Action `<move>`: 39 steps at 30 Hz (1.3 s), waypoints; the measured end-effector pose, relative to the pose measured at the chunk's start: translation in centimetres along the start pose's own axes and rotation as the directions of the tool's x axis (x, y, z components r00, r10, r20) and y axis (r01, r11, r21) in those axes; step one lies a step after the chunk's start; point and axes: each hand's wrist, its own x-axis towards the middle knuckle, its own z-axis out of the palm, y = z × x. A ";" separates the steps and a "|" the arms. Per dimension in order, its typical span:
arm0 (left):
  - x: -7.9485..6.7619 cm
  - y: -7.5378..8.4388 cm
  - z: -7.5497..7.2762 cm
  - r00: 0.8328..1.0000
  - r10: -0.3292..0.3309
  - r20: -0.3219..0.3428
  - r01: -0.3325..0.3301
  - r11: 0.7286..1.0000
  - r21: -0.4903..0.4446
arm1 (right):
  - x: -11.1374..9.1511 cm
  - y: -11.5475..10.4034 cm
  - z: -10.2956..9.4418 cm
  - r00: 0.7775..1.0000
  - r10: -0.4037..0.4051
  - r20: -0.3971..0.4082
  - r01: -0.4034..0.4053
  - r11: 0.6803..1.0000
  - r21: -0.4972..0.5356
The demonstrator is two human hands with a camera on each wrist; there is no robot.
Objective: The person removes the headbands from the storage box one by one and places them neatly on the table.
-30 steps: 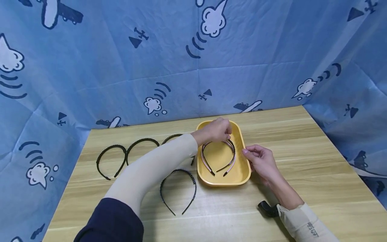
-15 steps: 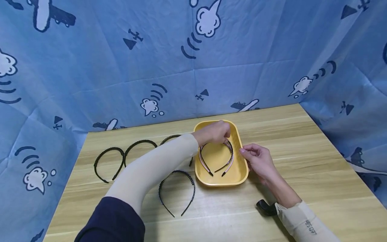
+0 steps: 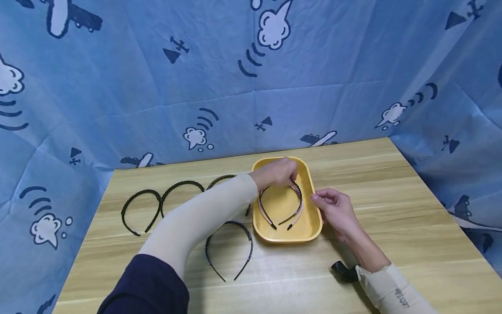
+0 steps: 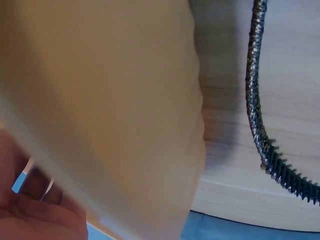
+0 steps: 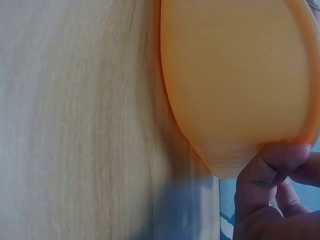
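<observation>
A yellow tray (image 3: 288, 235) stands on the wooden table, with a dark headband (image 3: 290, 216) and a pink one (image 3: 299, 212) lying inside, one over the other. My left hand (image 3: 279, 171) reaches into the tray from the left, its curled fingers pinching at the top of these headbands' arc; fingertips are partly hidden. On the tray's right side, my right hand (image 3: 339, 210) grips the rim between thumb and fingers. In the right wrist view the thumb (image 5: 285, 155) presses on the tray wall. A glittery dark headband (image 3: 251, 246) lies in front of the tray, left of it.
Further left lie a black headband (image 3: 146, 191), another one (image 3: 186, 182) touching it, and a third (image 3: 222, 177) partly behind my left sleeve (image 3: 204, 222). A black curved piece (image 3: 344, 272) sits at my right cuff. Blue printed cloth (image 3: 219, 87) hangs behind the table (image 3: 392, 209).
The view has shifted slightly. Both hands keep nearly the same place at the tray, and the headbands have hardly moved.
</observation>
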 end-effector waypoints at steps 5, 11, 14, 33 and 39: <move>-0.4 -0.4 0.1 0.999 -0.004 -0.033 0.004 1.000 0.000 | 0.1 -0.1 0.2 1.000 0.001 0.003 -0.001 1.000 0.001; -0.9 -0.7 0.1 0.999 -0.023 -0.035 0.023 1.000 -0.018 | 0.1 -0.2 0.3 1.000 0.002 0.002 -0.002 1.000 -0.001; -1.1 -0.8 0.1 0.999 -0.013 -0.044 0.011 1.000 -0.028 | 0.1 -0.2 0.4 1.000 0.003 0.002 -0.003 1.000 -0.001; -1.6 -0.9 0.2 0.998 0.024 -0.062 -0.032 0.991 -0.126 | 0.1 -0.3 0.6 1.000 -0.008 -0.013 0.008 0.999 -0.035; -1.9 -0.9 0.1 0.995 0.040 -0.094 -0.051 0.991 -0.123 | 0.1 -0.3 0.6 1.000 -0.013 -0.009 0.013 0.999 -0.038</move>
